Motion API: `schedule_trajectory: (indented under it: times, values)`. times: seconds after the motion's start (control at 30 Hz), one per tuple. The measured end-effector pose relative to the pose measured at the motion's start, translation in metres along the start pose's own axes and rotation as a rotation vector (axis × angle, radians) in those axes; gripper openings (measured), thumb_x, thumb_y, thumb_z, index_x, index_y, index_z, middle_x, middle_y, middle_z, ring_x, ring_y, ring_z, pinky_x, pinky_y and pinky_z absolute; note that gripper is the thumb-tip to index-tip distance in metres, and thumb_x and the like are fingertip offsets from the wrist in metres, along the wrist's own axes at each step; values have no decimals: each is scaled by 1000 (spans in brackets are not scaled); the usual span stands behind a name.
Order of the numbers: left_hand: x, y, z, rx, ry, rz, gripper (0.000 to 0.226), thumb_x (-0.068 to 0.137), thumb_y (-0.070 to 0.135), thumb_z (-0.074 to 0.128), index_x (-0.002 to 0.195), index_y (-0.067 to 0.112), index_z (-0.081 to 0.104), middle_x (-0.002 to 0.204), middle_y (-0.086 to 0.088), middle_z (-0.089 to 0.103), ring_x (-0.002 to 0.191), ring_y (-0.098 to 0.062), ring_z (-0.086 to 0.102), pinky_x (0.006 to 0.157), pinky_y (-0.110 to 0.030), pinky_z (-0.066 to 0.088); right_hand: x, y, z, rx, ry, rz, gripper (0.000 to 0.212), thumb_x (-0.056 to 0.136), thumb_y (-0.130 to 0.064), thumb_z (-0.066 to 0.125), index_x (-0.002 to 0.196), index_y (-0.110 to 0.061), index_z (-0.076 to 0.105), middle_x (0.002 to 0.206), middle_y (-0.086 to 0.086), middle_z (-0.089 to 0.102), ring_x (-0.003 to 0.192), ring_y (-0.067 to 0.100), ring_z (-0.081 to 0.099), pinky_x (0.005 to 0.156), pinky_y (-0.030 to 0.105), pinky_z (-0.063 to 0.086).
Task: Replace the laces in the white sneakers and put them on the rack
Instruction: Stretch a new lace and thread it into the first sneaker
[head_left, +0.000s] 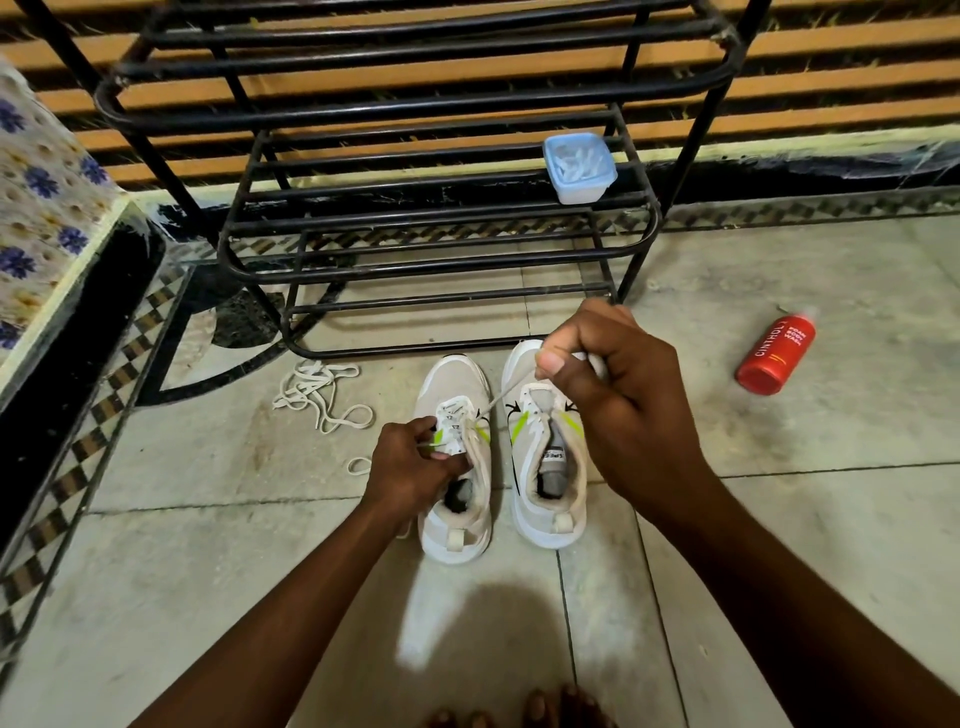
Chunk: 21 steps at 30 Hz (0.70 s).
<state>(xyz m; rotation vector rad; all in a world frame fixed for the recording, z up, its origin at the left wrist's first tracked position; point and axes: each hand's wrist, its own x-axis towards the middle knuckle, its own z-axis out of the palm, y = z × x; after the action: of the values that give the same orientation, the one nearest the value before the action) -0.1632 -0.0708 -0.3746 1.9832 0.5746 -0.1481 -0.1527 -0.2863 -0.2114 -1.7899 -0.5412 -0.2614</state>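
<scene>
Lace (506, 391) taut in right grip (597, 374)

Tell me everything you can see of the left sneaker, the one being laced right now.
The left sneaker is white and beige with neon green accents, a grey insole and a heel pull tab. It stands upright on the tiled floor, toe toward the black rack, beside its unlaced partner. The left hand grips its tongue and eyelet area. A white lace runs taut from its eyelets up to the right hand, which pinches it.
</scene>
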Motion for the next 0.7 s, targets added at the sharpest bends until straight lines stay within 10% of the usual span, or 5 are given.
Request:
schedule_trajectory:
  times: [0.4,0.53,0.7]
  values:
    - [-16,42,-15,-65,44,103,45,75,0,84,113,21,73,109,1,70,79,-9,62,80,-27,55,7,6,6,-222,-126,-69,12,95,-15,63,84,-17,67,84,-12,60,85,22,56,79,39,42]
    - [-32,81,-32,-271,-369,374,43,85,-9,76,123,10,72,114,-4,77,96,-23,71,92,-35,54,12,14,8,-277,-37,-45,12,96,-17,62,85,-23,63,87,-6,59,89,24,55,85,40,41]
    - [-32,107,-36,-414,-354,414,13,94,12,69,99,2,75,67,5,60,57,-7,41,56,-18,35,11,29,5,-342,-23,91,11,97,-35,52,87,-31,52,99,-7,52,100,24,51,86,42,39]
